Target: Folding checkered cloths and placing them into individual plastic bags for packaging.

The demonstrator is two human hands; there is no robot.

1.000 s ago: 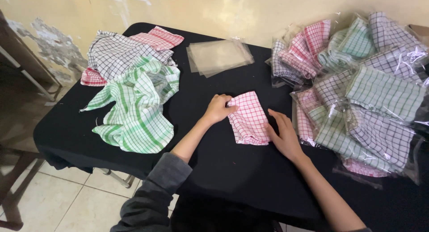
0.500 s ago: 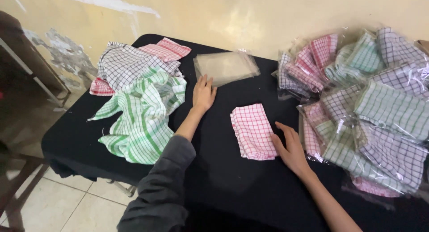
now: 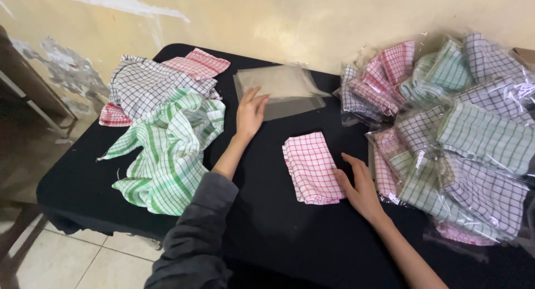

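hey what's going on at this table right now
A person works at a black table. Their left hand rests on a stack of clear plastic bags, while the right hand touches a folded pink checked cloth. Loose cloths lie at one end, bagged cloths at the other.

Soft, even daylight on your black table (image 3: 278, 233), no hard shadows under your hands. Glare flashes off the bagged cloths (image 3: 462, 133) at the table's right end and off the stack of clear bags (image 3: 281, 88) at its far edge. The picture is fairly sharp mid-table, softer toward the near edge; the floor left of it sits dim.
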